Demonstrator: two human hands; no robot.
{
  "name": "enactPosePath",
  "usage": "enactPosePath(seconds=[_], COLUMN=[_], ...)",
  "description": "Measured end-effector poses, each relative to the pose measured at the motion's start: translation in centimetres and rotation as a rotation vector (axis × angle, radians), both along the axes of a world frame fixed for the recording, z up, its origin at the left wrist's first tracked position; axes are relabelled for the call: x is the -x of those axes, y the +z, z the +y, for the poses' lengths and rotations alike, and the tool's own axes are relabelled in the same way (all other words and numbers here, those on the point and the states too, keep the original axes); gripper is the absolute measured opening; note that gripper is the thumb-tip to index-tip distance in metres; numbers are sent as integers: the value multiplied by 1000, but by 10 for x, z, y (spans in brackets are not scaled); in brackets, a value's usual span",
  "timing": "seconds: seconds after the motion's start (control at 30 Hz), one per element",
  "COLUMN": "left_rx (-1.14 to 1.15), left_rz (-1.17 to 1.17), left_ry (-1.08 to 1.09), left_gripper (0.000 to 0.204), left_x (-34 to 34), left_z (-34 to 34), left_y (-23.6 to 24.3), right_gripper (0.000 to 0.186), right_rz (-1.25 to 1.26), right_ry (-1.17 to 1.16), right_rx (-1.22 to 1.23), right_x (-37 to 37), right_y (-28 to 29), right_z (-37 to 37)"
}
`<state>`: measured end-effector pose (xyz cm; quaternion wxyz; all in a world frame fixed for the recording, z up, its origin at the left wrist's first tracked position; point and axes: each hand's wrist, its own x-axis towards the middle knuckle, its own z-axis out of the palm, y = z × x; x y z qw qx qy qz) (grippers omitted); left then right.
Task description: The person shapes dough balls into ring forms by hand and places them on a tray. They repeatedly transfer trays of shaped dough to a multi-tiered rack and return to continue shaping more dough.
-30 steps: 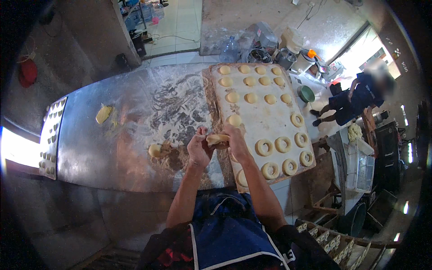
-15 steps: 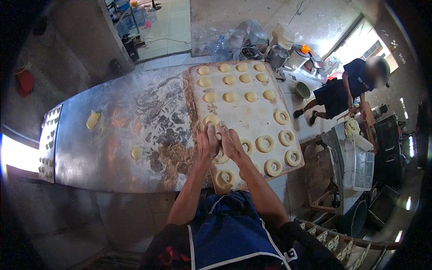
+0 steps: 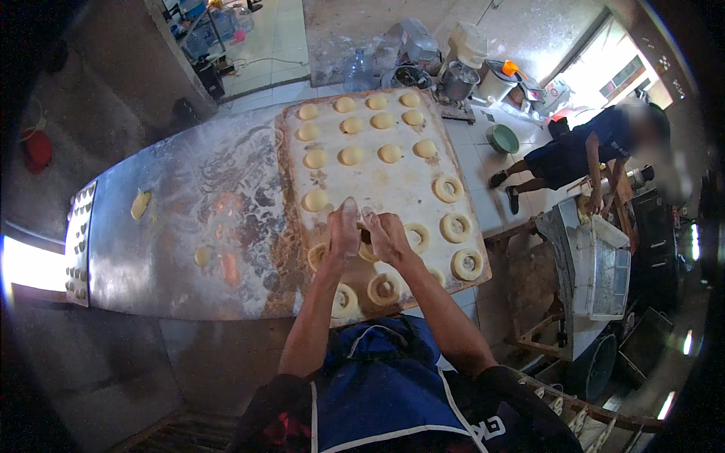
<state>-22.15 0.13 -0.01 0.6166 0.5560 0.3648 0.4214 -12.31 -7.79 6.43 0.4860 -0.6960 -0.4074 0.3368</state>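
Observation:
My left hand [image 3: 344,232] and my right hand [image 3: 386,240] are close together over a floured board [image 3: 411,175], fingers curled inward around a piece of dough that they mostly hide. A dough ball [image 3: 316,200] lies just beyond my left hand. Farther up the board, several round balls like this one [image 3: 352,155] sit in rows. Flattened dough rings lie to the right and nearer me, among them a ring [image 3: 448,189] at the right edge and another ring [image 3: 384,288] below my hands. Some rings are partly covered by my hands and forearms.
The board rests on a flour-dusted metal table [image 3: 162,260], which also bears a dough scrap [image 3: 140,204] and a lone ball [image 3: 202,257]. A tray [image 3: 81,241] stands at the far left. Another person [image 3: 581,147] bends over a side table at right; a green basin [image 3: 502,139] sits on the floor.
The board has shifted left in view, and my hands are now farther right relative to its dough balls. The other person has leaned lower, hands reaching down to the side table.

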Motion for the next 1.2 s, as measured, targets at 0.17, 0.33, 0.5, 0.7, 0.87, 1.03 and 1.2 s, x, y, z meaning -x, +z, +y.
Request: enactPosePath(seconds=[0.17, 0.33, 0.5, 0.7, 0.87, 1.03, 1.2], left_rx=[290, -539, 385, -2, 15, 355, 272], left_rz=[-473, 353, -366, 43, 32, -269, -92], left_ry=[-177, -79, -136, -55, -168, -153, -208], left_gripper=[40, 40, 49, 39, 33, 30, 33], left_x=[-28, -49, -70, -84, -95, -101, -111], left_z=[-2, -9, -19, -22, -25, -24, -11], left_y=[17, 27, 32, 32, 27, 10, 4], right_gripper=[59, 62, 65, 65, 66, 65, 49], right_rz=[18, -80, -42, 34, -70, -2, 184], right_ry=[36, 42, -57, -12, -7, -68, -99], right_rx=[-247, 10, -150, -207, 3, -154, -178], right_x=[-26, -49, -65, -79, -92, -94, -106], right_y=[-4, -4, 0, -5, 0, 4, 3], right_z=[-12, -16, -22, -25, -29, -35, -34])
